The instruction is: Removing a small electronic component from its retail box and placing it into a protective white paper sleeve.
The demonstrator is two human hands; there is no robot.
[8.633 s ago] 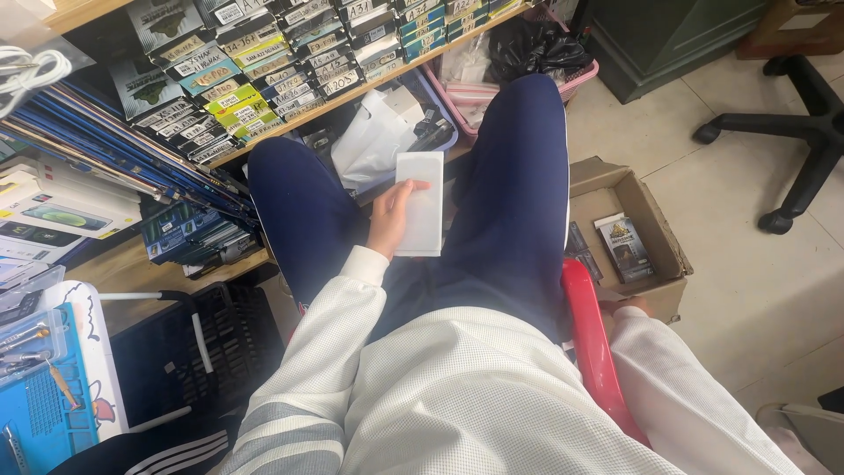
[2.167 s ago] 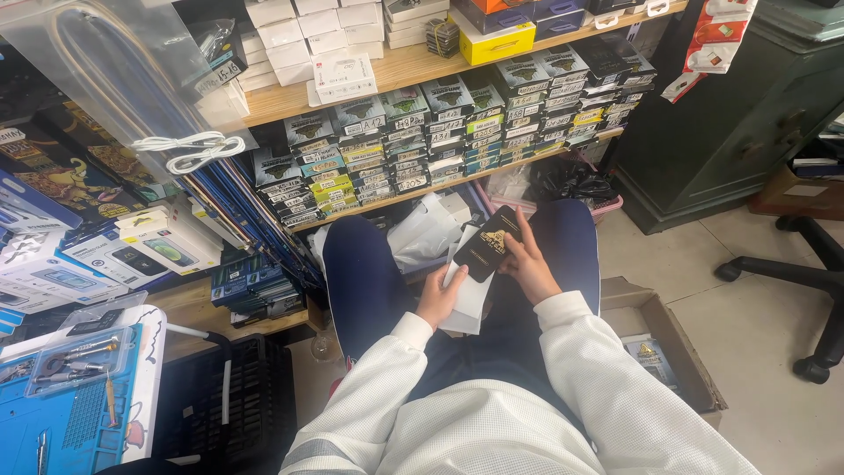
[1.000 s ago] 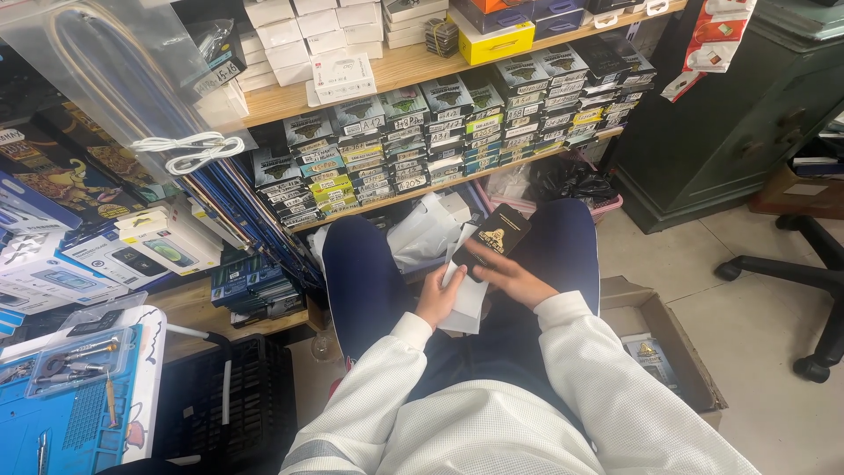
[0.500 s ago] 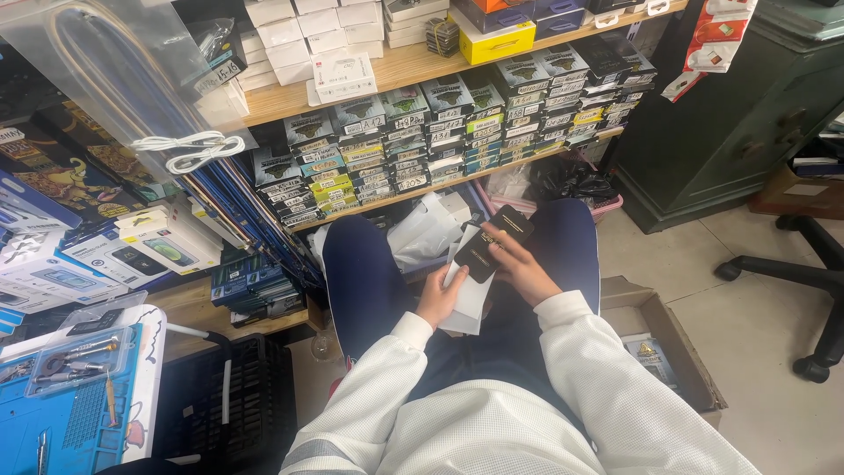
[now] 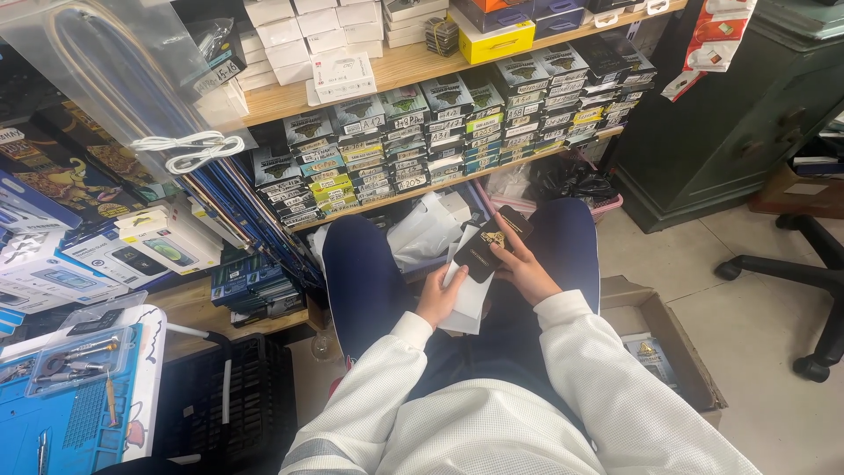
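Black flat packet (image 5: pixel 489 248) pinched by right hand (image 5: pixel 526 268) fingers, white box (image 5: pixel 464 290) gripped by left hand (image 5: pixel 440 297)

glossy black card (image 5: pixel 489 249) (gold print), matt white paper sleeve (image 5: pixel 466 295)

A wooden shelf (image 5: pixel 413 63) carries white boxes (image 5: pixel 290 31), a yellow box (image 5: pixel 492 40) and stacked small packages (image 5: pixel 457 123).

Right hand (image 5: pixel 526 268) gripping small black rectangular packet (image 5: pixel 489 246); left hand (image 5: pixel 440 297) under flat white card (image 5: pixel 466 290), just beside.
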